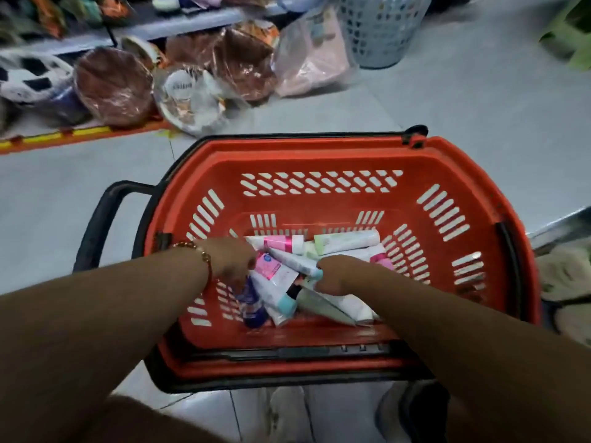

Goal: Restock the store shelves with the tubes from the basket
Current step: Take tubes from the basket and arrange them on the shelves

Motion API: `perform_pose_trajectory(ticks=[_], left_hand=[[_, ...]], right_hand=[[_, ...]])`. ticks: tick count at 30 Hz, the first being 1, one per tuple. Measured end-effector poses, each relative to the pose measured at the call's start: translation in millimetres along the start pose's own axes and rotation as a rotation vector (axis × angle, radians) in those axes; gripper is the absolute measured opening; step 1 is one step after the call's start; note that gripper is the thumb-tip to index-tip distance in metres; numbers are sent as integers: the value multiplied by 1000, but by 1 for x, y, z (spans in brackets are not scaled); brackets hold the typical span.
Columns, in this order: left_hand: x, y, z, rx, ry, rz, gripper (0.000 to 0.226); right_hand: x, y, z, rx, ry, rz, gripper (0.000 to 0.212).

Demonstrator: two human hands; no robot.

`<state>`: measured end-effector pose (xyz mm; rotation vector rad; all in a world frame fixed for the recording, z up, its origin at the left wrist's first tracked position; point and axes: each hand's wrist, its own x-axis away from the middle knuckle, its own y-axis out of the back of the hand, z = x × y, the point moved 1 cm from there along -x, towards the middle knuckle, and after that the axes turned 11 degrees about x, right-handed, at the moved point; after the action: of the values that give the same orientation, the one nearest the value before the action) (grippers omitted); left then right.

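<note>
Both hands reach into the red slotted plastic basket (335, 161); the left hand (232, 259) and right hand (332, 274) curl down among the soft plastic tubes (281, 282) heaped at its floor — what each grasps I cannot tell; light, squashy, likely slick, best held mid-body; at one o'clock stands a grey mesh bin (380, 30).

Shop aisle, red shopping basket (345, 155) on tiled floor (479, 100), seemingly wrapped goods (115, 86) along low shelf (179, 22)
</note>
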<state>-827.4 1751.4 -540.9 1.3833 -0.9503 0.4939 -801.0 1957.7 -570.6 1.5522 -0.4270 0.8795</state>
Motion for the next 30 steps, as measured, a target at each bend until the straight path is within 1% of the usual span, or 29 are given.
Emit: perform_pose_trajectory(ticks=[4, 6, 9, 12, 15, 17, 19, 21, 23, 25, 27, 30], left_hand=[[-10, -25, 2, -136, -44, -83, 37], [-13, -30, 0, -167, -26, -107, 37], [-18, -31, -2, -190, -24, -71, 38], [-19, -27, 0, -58, -18, -30, 40], [-21, -19, 5, 97, -6, -35, 31], [-20, -14, 5, 211, -28, -35, 21], [-15, -10, -1, 343, -63, -67, 18], [-7, -6, -9, 502, -108, -143, 12], [3, 1, -18, 675, -161, -234, 11], [18, 13, -29, 914, -217, -309, 11], [39, 29, -41, 1167, -277, -362, 12], [76, 51, -60, 1372, -324, -481, 14]], right_hand=[[-38, 2, 15, 81, 71, -8, 41], [-52, -3, 17, 135, 55, -61, 38], [-68, -10, 22, 215, 2, -146, 34], [-76, -11, 27, 356, 23, -174, 27], [-78, -9, 27, 413, 53, -186, 24], [-70, -4, 21, 336, 61, -184, 27], [-57, 4, 13, 176, 58, -145, 33], [-40, 15, 1, 18, 40, -74, 36], [-23, 30, -12, -116, 11, 10, 39], [2, 46, -26, -270, -10, 89, 36], [30, 60, -41, -476, -45, 133, 27], [84, 76, -61, -744, -123, 109, 18]])
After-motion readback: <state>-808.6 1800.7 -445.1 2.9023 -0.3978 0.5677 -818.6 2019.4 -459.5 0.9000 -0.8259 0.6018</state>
